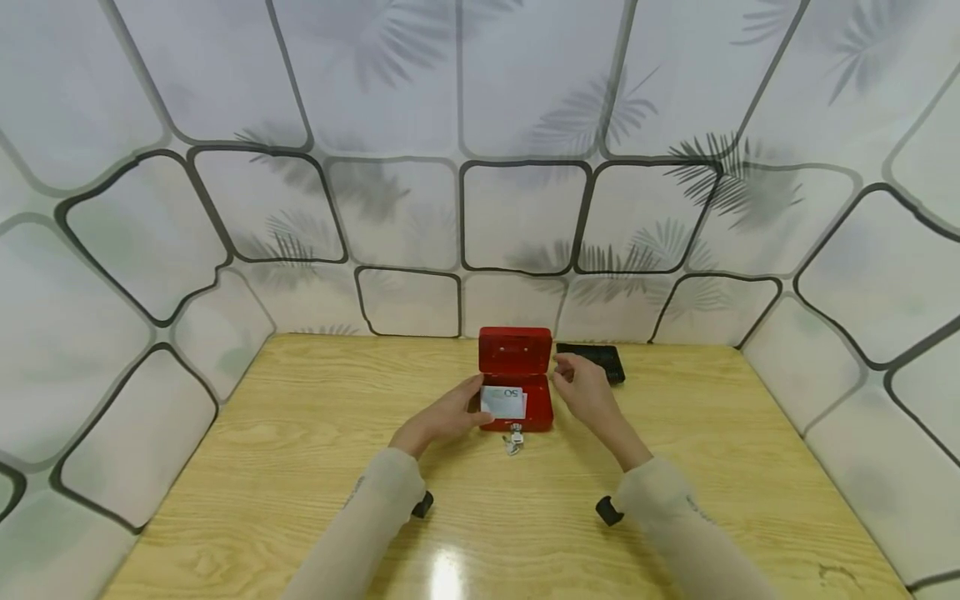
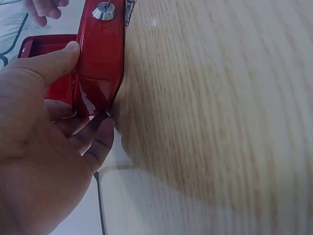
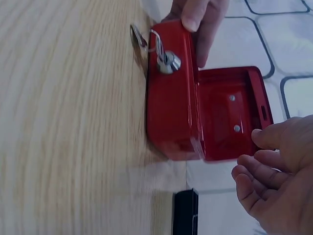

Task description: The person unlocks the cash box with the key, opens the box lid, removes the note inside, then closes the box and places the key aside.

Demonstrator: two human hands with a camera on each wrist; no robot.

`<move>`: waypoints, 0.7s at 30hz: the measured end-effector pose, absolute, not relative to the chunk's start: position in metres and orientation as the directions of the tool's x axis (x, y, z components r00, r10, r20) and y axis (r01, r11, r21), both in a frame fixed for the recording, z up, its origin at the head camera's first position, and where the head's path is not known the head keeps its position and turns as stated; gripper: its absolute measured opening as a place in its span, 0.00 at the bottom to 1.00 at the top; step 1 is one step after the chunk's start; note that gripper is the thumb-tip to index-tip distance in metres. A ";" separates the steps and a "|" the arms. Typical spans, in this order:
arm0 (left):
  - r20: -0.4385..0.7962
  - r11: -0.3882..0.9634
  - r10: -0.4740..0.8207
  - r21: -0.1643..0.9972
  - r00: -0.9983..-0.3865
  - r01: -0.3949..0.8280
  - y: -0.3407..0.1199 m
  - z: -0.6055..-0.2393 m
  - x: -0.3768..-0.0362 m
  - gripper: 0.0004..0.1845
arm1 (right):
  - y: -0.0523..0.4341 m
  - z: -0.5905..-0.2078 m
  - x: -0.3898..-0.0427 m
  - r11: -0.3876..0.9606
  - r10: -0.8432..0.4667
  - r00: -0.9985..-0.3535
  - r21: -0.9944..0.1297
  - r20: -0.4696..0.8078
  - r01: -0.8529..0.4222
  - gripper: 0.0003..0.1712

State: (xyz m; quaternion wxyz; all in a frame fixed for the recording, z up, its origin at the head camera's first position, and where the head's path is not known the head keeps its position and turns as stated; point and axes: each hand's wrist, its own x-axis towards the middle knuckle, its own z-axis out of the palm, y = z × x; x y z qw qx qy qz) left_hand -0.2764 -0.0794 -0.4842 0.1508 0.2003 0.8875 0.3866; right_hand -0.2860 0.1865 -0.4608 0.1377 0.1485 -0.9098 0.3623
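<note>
A red metal cash box (image 1: 539,417) stands on the table with its lid (image 1: 515,350) raised at the back. Banknotes (image 1: 502,402), the top one marked 50, lie inside at the left. A small ring of keys (image 3: 159,44) hangs from the lock (image 3: 168,62) on the front wall. My left hand (image 1: 448,410) grips the left side of the box, thumb over the rim and fingers bent against the outer wall. Beside the lid's right edge is my right hand (image 1: 587,393), fingers loosely bent, its thumb tip (image 3: 259,138) right at the lid's corner.
Behind the right hand a black wallet-like case (image 1: 603,360) lies on the wooden table (image 1: 300,467). Patterned fabric walls (image 1: 517,217) rise at the back and both sides. Dark wrist cameras (image 1: 609,511) sit at both sleeves.
</note>
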 end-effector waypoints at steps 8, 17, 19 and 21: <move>-0.122 0.621 0.476 0.748 -0.871 0.234 -0.080 -0.484 -0.277 0.43 | 0.164 -0.460 -0.279 0.703 -0.224 -0.938 -0.622 0.266 -0.344 0.17; -0.094 0.593 0.497 0.762 -0.863 0.259 -0.081 -0.485 -0.277 0.43 | 0.142 -0.464 -0.275 0.733 -0.244 -0.958 -0.618 0.152 -0.285 0.15; -0.089 0.586 0.504 0.766 -0.859 0.264 -0.081 -0.485 -0.277 0.43 | 0.139 -0.465 -0.274 0.734 -0.246 -0.958 -0.618 0.147 -0.284 0.14; -0.077 0.574 0.512 0.772 -0.856 0.274 -0.081 -0.485 -0.277 0.42 | 0.137 -0.466 -0.274 0.733 -0.252 -0.956 -0.615 0.152 -0.291 0.14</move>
